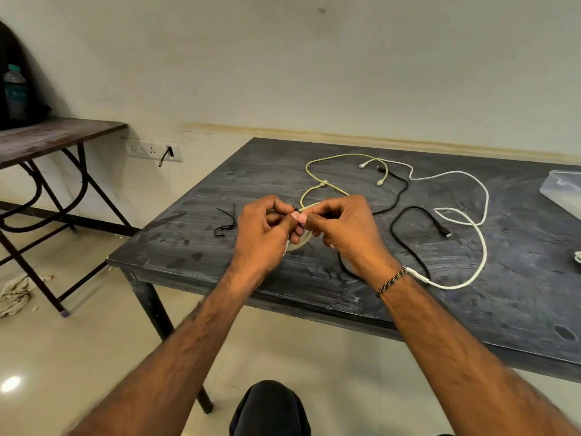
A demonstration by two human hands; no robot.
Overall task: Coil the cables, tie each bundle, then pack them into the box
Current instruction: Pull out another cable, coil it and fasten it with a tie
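Both hands meet over the near-left part of the table (471, 309). Left hand (262, 234) and right hand (342, 229) have fingers curled in, thumbs nearly touching, pinching a small black tie (295, 209) round a pale coil (300, 242) that hangs just under the grip. Exact tie routing is hidden by the fingers.

Risks, my read:
- Tie tail is tiny & mostly covered; if it slips from the pinch before it locks, the coil prob springs open w/ loops dropping to the table.
- The yellow cable (314, 165) runs from the grip away toward the far side. If it's the same cable as the coil, the bundle gets tied w/ a loose tail left out; can't tell if it is.
- Pulling too hard could kink the loops.

Cable itself: thin, pale, a few loose rounds, partly hidden behind both hands.

Outward from grip: spare ties (226, 223) just left of it. To the right, a black cable (405, 215) & white cable (471, 272) lie uncoiled, crossing each other, white one passing under the right wrist. Well right, at the edge of view, the clear box (562, 196); nothing seen packed in it yet.
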